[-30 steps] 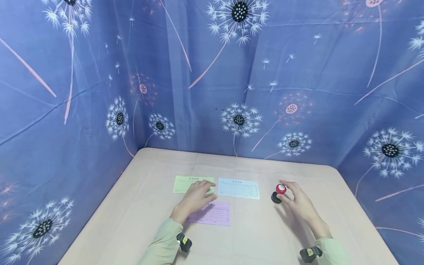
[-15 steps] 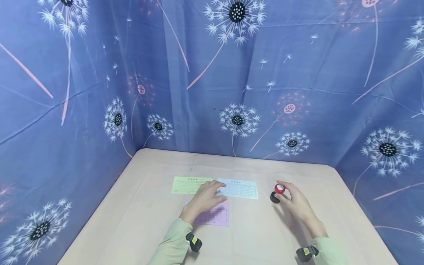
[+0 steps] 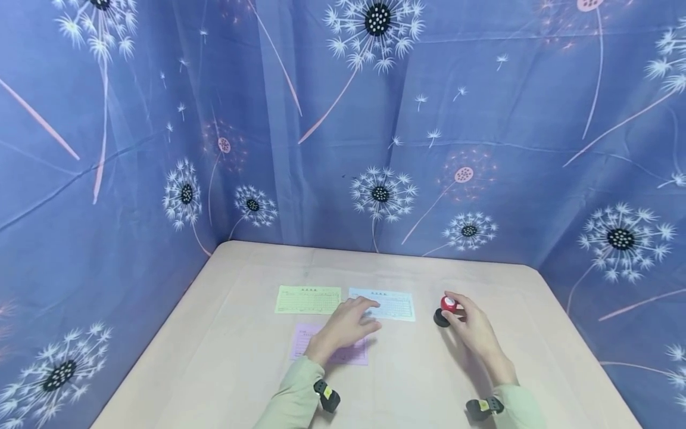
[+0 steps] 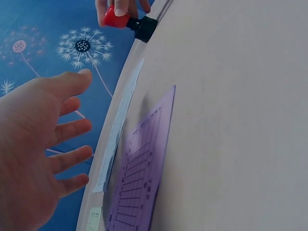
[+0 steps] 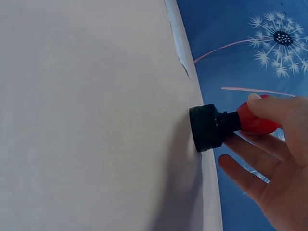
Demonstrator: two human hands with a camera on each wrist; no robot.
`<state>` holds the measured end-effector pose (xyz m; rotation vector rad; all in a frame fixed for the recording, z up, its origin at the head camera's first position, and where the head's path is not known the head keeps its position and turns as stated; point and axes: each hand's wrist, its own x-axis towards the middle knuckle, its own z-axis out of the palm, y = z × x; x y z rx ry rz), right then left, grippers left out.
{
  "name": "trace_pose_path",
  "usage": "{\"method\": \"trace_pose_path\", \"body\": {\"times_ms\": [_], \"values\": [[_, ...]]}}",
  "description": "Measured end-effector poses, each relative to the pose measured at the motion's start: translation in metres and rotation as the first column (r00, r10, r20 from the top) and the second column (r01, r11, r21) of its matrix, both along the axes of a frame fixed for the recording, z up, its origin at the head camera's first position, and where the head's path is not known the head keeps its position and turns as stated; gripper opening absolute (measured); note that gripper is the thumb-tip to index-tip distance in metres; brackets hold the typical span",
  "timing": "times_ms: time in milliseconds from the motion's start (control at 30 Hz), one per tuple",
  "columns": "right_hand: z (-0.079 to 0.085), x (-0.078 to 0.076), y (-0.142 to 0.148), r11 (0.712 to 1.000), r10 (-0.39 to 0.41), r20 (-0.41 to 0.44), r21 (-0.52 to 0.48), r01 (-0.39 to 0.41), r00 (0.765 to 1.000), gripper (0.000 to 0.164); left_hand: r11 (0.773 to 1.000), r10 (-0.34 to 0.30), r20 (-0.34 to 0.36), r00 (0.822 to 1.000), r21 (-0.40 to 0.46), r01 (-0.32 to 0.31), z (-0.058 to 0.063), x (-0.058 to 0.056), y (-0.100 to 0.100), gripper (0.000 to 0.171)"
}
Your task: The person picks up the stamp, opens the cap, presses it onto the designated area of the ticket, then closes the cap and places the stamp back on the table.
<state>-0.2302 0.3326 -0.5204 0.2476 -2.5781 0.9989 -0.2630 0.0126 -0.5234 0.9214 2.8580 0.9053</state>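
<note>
My right hand [image 3: 476, 330] pinches the red knob of a stamp [image 5: 257, 118] between thumb and fingers. Its round black base [image 5: 204, 128] points down at the table, right of the light blue form [image 3: 399, 310]; whether it touches the tabletop I cannot tell. Over the purple form [image 3: 303, 339] and the near edge of the blue one hovers my left hand [image 3: 347, 325], fingers spread and holding nothing. It covers part of both sheets in the head view. In the left wrist view the same hand [image 4: 29, 144] shows loosely bent fingers, apart from the purple form.
A light green form [image 3: 308, 300] lies left of the blue one on the pale tabletop [image 3: 225, 357]. Blue curtains [image 3: 321, 196] with dandelion prints hang behind and at both sides. Each wrist wears a small black camera [image 3: 327, 396].
My left hand has moved right, from over the green form toward the blue one, uncovering the green sheet. The right hand keeps its grip on the stamp, nearly in place; the head view shifts slightly.
</note>
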Motion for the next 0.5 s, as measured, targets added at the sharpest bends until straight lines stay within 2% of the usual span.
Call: {"method": "trace_pose_path", "body": {"times_ms": [267,500], "values": [[0.001,-0.003,0.001,0.999,-0.009,0.084,-0.034,0.012,0.996,0.047,1.000,-0.006,0.024,1.000,0.015,0.006,0.002,0.003,0.005,0.048],[0.001,0.001,0.000,0.997,-0.055,0.083,-0.045,0.059,0.995,0.049,1.000,-0.002,0.053,0.999,0.024,0.001,-0.001,0.003,0.012,0.048]]}}
